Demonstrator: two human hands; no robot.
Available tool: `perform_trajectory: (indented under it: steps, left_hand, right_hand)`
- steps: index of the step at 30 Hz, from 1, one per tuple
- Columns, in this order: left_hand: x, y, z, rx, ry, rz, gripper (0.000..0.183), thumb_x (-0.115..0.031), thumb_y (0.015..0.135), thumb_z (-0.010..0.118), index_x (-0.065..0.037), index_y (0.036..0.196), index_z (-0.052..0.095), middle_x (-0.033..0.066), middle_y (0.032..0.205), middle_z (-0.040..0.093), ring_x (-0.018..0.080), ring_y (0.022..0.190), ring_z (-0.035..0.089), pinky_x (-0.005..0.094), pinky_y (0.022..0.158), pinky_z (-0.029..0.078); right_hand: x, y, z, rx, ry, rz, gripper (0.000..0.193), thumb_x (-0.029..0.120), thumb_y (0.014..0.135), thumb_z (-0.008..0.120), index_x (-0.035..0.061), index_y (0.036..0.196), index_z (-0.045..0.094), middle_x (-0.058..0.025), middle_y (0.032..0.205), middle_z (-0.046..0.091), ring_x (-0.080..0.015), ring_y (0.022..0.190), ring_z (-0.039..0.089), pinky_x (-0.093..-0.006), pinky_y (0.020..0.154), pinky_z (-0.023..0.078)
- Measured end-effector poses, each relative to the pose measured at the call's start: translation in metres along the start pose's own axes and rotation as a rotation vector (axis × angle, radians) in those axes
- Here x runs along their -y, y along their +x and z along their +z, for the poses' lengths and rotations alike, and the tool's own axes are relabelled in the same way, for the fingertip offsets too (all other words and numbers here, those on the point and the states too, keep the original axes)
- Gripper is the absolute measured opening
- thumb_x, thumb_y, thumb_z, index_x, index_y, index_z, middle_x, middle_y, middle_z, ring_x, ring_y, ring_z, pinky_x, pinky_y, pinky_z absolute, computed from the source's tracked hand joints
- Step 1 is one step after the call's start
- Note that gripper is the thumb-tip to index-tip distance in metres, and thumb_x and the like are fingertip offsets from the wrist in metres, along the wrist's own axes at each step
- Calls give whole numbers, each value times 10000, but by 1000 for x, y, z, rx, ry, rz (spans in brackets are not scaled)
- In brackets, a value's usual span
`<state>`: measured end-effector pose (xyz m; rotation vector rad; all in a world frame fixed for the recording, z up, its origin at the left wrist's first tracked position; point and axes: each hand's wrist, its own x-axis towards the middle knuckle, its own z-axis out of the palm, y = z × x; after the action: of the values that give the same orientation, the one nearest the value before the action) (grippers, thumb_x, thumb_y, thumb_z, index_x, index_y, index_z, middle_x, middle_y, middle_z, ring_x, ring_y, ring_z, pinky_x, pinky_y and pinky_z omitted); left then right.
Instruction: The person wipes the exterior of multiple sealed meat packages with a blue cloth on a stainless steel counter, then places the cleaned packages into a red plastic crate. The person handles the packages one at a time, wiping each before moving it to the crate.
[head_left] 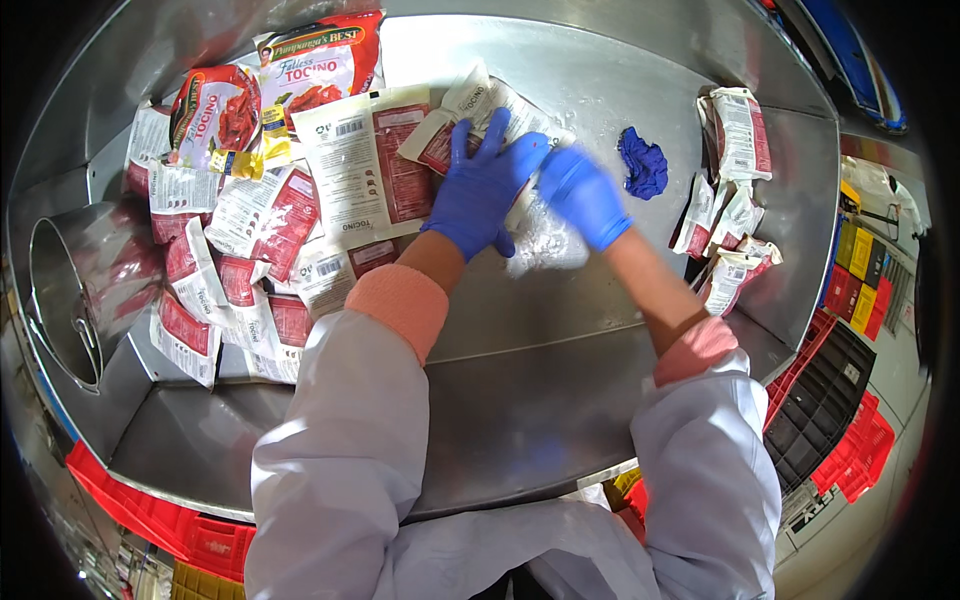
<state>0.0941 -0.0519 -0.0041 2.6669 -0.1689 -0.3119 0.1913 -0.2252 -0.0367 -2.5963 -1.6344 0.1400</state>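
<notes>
Both my hands wear blue gloves over the metal work surface (600, 90). My left hand (475, 190) lies with fingers spread on a white-and-red meat packet (438, 140), its thumb pointing down toward me. Right beside it, my right hand (585, 195) is closed and blurred by motion; what its fingers hold is hidden. Under and below the hands a crinkled clear patch (550, 245), like plastic film, catches the light. A larger packet (350, 165), back side up, lies just left of my left hand.
Several packets (205, 275) are heaped at the left, with red-fronted packets (215, 110) behind. A metal cylinder (95, 290) lies at the far left. A crumpled dark blue piece (642, 163) rests right of my hands. More packets (738, 135) line the right wall. Crates (815, 400) stand outside.
</notes>
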Motion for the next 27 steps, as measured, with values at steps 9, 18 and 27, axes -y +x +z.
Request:
perform_trajectory:
  steps: [9, 18, 27]
  left_hand:
    - [-3, 0, -2, -10, -18, 13, 1239, -385, 374, 887, -178, 1444, 297, 13, 1454, 359, 354, 1419, 143, 618, 1100, 95]
    - [-11, -1, -11, 21, -23, 21, 1226, -401, 402, 884, -182, 1451, 290, -2, 1472, 338, 357, 1428, 106, 621, 1104, 81]
    - [-9, -27, 7, -29, 130, 179, 596, -469, 769, 650, -249, 1308, 523, -34, 1477, 320, 360, 1422, 127, 721, 1053, 147]
  right_hand:
    - [-28, 14, -17, -163, 177, 6, 173, 155, 700, 678, 19, 761, 590, -172, 703, 573, -303, 672, 593, -416, 605, 484]
    - [-72, -9, -29, -256, 261, 438, 213, 159, 807, 653, 30, 974, 684, -171, 948, 669, -306, 907, 635, -337, 837, 493]
    - [-13, -27, -119, -345, 1918, 994, 268, 282, 957, 531, 52, 839, 601, -87, 795, 598, -205, 747, 606, -359, 745, 535]
